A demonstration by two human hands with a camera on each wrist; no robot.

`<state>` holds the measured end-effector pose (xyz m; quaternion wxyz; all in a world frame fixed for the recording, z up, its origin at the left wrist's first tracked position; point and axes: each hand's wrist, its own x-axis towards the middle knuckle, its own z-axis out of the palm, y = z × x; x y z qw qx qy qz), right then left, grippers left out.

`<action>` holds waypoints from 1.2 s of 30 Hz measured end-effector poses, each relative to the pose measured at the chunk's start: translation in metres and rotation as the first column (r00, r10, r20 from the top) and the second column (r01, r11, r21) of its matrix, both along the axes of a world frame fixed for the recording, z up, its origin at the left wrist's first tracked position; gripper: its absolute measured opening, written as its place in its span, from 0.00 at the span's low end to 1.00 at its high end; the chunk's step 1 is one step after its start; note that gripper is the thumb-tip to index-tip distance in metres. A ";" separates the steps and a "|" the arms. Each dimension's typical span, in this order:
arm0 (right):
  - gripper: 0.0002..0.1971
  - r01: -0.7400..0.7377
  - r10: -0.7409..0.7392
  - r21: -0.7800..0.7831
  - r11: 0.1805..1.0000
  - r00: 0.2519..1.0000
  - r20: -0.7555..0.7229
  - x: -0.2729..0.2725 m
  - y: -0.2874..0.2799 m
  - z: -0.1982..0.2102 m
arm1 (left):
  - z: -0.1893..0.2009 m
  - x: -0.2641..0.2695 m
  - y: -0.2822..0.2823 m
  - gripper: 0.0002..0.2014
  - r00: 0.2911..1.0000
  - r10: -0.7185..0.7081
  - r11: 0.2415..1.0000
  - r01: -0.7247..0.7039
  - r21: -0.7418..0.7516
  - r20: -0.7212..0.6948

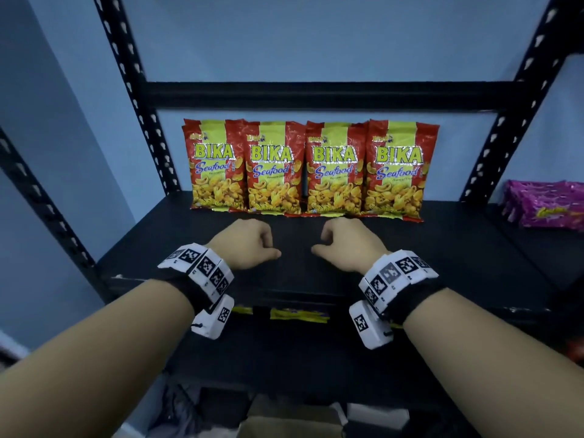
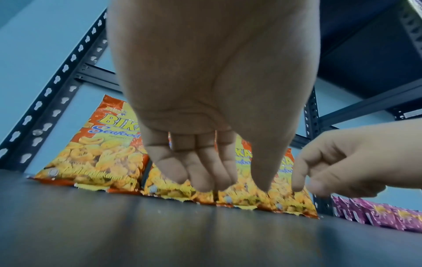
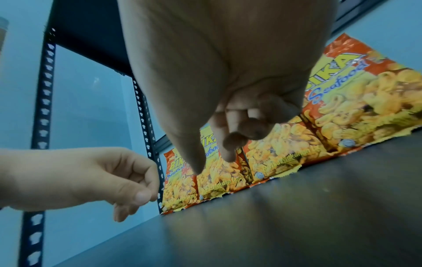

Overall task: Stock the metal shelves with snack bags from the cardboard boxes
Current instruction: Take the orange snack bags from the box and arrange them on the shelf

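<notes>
Four Bika seafood snack bags (image 1: pixel 309 167) stand upright in a row at the back of the black shelf (image 1: pixel 458 248). Just before them hover the left hand (image 1: pixel 249 245) and right hand (image 1: pixel 349 245), fingers loosely curled, holding nothing.

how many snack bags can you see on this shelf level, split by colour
Red and yellow Bika Seafood bags, front faces showing: 4
Purple bags at the far right, bunched together and cut off by the frame edge: cannot count
Total clearly countable: 4
</notes>
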<state>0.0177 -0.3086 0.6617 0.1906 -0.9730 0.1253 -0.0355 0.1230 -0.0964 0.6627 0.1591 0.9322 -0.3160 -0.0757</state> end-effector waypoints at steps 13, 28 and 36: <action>0.07 -0.186 0.146 0.180 0.966 0.965 0.216 -0.151 -0.031 -0.153 | -0.139 -0.152 -0.016 0.08 0.999 -0.040 0.990 0.034 -0.137 -0.038; 0.03 0.099 -0.042 0.402 0.910 0.988 -0.149 -0.163 -0.058 -0.333 | -0.319 -0.135 -0.042 0.06 0.936 0.054 0.997 -0.070 -0.036 -0.347; 0.34 0.279 -0.180 0.323 0.904 0.935 -0.305 -0.138 -0.105 -0.415 | -0.420 -0.099 -0.072 0.18 0.932 0.091 0.996 -0.086 0.029 -0.351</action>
